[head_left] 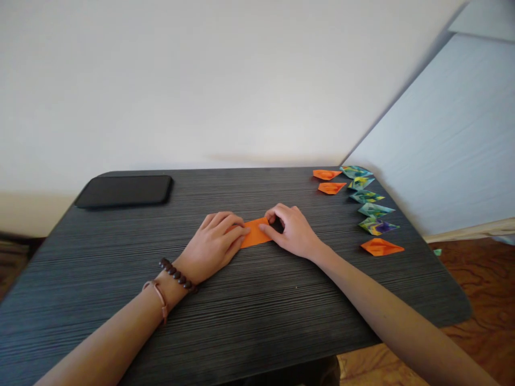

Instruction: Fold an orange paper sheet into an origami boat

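Note:
An orange piece of paper [255, 234] lies folded on the dark wood-grain table [241, 311], near the middle. My left hand [213, 245] rests flat on its left end, fingers stretched out and pressing down. My right hand [290, 229] is at the paper's right end, fingers curled and pinching its edge against the table. A beaded bracelet and a thin band circle my left wrist.
A black phone [124, 191] lies face down at the table's far left. Along the far right edge sit several folded paper shapes, orange ones [381, 246] and patterned teal ones [369, 197]. A pale panel [450, 139] leans at the right. Wooden floor shows below.

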Motion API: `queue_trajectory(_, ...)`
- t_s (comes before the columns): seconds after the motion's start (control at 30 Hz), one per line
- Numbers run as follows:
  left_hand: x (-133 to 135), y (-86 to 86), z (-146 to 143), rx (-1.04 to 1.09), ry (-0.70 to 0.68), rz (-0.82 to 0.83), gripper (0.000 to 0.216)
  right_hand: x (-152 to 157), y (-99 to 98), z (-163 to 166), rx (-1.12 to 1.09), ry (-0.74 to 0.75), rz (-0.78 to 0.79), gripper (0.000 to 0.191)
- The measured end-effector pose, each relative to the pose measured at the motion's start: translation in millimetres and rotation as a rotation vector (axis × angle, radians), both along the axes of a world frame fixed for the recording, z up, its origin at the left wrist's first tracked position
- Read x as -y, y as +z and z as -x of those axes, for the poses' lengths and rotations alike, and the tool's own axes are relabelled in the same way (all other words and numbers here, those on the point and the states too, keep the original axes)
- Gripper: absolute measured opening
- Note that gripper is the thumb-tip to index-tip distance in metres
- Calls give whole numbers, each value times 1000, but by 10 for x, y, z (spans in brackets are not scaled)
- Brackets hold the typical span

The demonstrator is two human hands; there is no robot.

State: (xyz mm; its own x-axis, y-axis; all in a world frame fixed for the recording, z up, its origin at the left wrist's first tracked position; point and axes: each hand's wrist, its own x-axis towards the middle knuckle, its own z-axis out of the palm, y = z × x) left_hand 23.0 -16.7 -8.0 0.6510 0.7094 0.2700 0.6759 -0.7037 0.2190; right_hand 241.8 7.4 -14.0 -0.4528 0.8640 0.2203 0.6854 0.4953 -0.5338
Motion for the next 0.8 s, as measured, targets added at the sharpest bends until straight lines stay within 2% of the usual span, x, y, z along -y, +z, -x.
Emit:
queue_trajectory(0.13,58,15,-47,2,12,2,21,73,-9,21,-28,-71,42,12)
queue_trajectory(0.23,82,8,-44,14,-17,8,23,75,-12,27,-51,-71,54,9)
queue_trajectory(0.47,100,8,12,48,-22,58,22,65,66,4,-38,-65,66,17)
queue_trajectory(0.63,68,14,9,223,164,216,26,106,81,-6,-154,28,53,16)
queue_trajectory(0.8,48,29,-28,323,132,246,12,179,69,58,-200,91,-51,13)
